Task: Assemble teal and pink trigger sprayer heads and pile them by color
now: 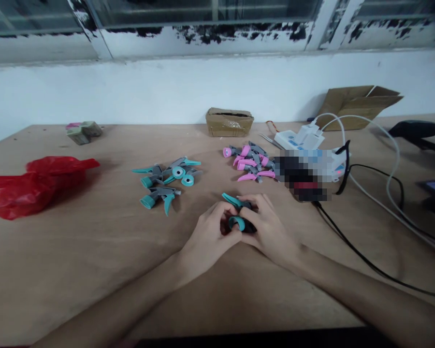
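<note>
A trigger spray head (237,223) with a teal collar and teal trigger is between my two hands, over the near middle of the table. My left hand (212,229) closes on it from the left, thumb and fingers at the collar. From the right, my right hand (270,227) wraps its dark body, which the fingers partly cover. Ahead and to the left lies a loose group of teal-and-grey spray heads (162,197). Pink-and-grey spray heads (247,163) are heaped beyond my right hand.
A red plastic bag (39,186) lies at the left. At the wall stand a small cardboard box (229,123) and a larger open one (351,107). A white power strip (288,139) with plugs and white cables (394,169) occupies the right, where a black cable (351,246) runs forward.
</note>
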Demonstrator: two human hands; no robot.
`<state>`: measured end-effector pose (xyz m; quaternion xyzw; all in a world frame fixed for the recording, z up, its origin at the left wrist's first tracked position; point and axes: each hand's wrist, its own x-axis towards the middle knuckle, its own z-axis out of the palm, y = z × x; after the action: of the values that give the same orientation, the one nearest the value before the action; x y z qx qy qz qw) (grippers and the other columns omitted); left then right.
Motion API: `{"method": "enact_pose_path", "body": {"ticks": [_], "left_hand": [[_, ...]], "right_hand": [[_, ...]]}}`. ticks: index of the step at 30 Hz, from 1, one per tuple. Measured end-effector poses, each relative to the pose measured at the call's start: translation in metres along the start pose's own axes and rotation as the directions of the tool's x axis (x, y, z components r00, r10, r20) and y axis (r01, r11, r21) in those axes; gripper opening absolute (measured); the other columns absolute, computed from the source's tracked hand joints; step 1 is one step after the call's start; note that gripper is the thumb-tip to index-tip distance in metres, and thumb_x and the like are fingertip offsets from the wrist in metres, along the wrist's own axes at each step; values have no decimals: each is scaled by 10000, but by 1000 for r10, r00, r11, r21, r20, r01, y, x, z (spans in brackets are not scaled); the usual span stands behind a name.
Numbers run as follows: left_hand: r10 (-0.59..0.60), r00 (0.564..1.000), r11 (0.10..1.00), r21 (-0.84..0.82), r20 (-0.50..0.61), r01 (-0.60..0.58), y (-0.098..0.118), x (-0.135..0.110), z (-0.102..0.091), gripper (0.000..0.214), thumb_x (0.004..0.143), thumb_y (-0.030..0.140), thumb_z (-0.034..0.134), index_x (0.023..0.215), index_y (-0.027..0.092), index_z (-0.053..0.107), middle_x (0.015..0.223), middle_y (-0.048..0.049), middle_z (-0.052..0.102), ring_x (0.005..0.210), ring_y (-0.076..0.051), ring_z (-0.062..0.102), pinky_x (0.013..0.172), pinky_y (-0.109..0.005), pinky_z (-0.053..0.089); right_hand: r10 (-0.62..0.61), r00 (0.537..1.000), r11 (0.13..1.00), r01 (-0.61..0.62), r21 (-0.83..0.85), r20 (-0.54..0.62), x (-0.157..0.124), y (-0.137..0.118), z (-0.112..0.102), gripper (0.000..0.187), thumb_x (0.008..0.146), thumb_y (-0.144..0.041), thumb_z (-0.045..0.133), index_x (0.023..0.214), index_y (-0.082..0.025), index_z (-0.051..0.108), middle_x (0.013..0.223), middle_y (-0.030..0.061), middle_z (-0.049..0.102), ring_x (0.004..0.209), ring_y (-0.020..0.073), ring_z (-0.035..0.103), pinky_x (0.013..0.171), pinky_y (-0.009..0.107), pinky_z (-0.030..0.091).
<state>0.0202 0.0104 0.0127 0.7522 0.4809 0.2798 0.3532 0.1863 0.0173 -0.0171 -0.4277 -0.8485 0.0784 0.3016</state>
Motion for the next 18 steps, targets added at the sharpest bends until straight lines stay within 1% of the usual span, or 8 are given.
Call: {"method": "enact_pose_path", "body": {"ticks": [3,8,11,15,18], "left_hand": [[-16,1000,1000,-21,-15,16,-2,0,1,121,787,173,513,903,197,486,765,17,569,658,-124,530,596,-246,422],[-36,990,999,-10,-136,35,-2,-1,2,109,757,200,586,829,190,505,780,10,571,675,-129,564,598,-244,456],[20,989,993,116,-144,-4,-1,0,1,37,767,189,587,803,192,586,847,-8,580,732,-141,574,644,-263,472],[117,987,947,312,-115,-76,-2,0,0,111,799,177,565,802,213,670,838,-20,613,836,-184,561,767,-324,456],[173,980,909,399,-100,-119,-1,-1,1,137,807,157,550,775,200,677,795,-21,619,796,-180,542,777,-335,436]], "right_hand": [[3,1000,999,-3,-50,10,0,-1,-3,250,763,-308,641,990,-218,589,1154,119,505,1047,282,481,724,420,507],[15,999,984,-20,-176,-33,1,-3,-8,160,755,-319,644,835,-188,600,1115,138,529,1013,294,475,740,420,476],[14,998,975,-28,-222,-65,2,-3,-7,149,755,-313,630,796,-175,589,1079,148,533,994,301,470,738,425,448],[39,996,962,-60,-267,-82,3,-6,-4,124,750,-284,611,783,-168,581,1057,147,521,954,295,459,726,419,419],[43,996,955,-64,-290,-77,3,-8,-3,119,746,-273,608,780,-164,573,1030,141,516,924,281,446,729,407,404]]}}
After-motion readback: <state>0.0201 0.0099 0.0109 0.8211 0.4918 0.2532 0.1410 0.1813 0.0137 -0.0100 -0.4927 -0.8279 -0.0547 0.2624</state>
